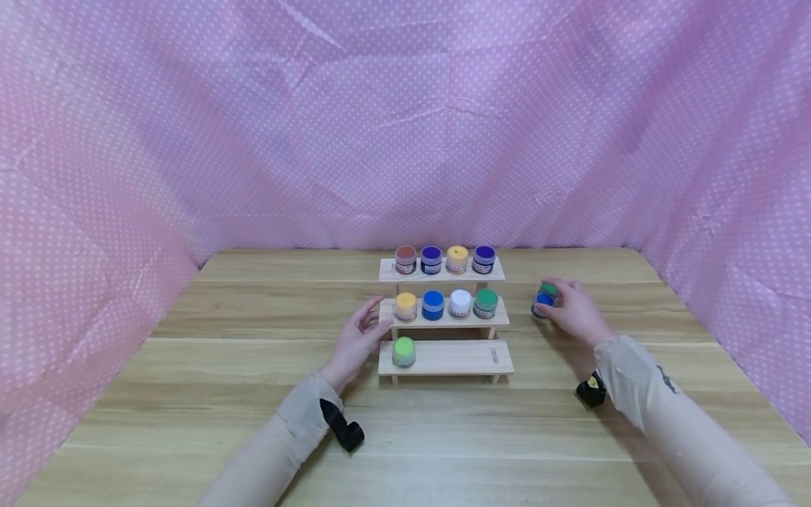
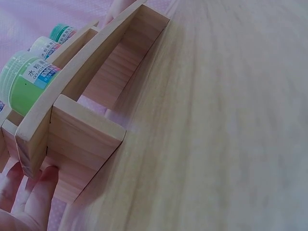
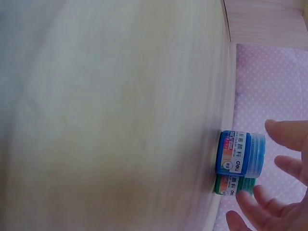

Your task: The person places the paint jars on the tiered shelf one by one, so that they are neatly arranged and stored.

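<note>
A blue gouache paint jar (image 3: 234, 153) and a green paint jar (image 3: 228, 185) stand side by side on the table, right of a wooden three-step stand (image 1: 443, 358). My right hand (image 1: 578, 313) reaches around their lids, fingers spread; in the right wrist view the thumb (image 3: 284, 134) is apart from the blue lid, and a fingertip overlaps the green lid. My left hand (image 1: 356, 346) is at the stand's left end, its fingers (image 2: 41, 197) loosely bent against the wood. A light green jar (image 1: 403, 352) sits at the left of the lowest step.
Several jars occupy the middle step, among them a white jar (image 1: 460, 304) and a green-lidded jar (image 1: 486, 303). More line the top step, including a brown-red jar (image 1: 405, 260). Pink dotted cloth (image 1: 405, 127) hangs behind the wooden table (image 1: 253, 303).
</note>
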Demonstrator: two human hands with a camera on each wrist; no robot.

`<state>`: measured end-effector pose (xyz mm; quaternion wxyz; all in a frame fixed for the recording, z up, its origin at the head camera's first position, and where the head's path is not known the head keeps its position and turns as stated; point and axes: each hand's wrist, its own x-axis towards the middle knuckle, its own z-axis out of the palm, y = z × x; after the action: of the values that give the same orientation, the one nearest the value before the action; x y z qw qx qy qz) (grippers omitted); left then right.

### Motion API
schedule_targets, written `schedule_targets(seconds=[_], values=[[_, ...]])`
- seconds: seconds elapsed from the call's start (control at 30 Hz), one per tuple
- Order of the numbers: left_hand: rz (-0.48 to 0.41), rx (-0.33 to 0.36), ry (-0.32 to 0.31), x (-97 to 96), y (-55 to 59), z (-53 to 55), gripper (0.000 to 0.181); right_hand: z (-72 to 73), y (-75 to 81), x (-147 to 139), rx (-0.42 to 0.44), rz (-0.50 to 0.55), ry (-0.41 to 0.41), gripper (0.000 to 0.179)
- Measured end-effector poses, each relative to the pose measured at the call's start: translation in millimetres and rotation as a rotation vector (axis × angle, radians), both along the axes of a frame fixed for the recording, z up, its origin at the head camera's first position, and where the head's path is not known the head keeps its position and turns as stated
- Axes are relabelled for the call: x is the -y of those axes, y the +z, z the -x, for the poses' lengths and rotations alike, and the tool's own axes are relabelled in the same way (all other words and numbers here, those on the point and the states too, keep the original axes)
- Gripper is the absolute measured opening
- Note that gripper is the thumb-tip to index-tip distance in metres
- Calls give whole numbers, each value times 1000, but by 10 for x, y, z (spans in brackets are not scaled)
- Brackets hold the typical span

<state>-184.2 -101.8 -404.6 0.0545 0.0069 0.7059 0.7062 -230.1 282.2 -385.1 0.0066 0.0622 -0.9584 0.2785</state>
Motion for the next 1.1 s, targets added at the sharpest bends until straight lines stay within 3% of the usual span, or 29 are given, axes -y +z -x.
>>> schedule_targets(seconds=[0.23,0.63,1.1], values=[[-1,3,-2,4,11,-13,59,-18,-2,13,-26,-13,30,57],[4,0,-5,10,4,-10,58,-27,3,15,-1,-32,53,48],[0,4,-8,11,15,-16,58,-84,9,-33,12,35,119,45]])
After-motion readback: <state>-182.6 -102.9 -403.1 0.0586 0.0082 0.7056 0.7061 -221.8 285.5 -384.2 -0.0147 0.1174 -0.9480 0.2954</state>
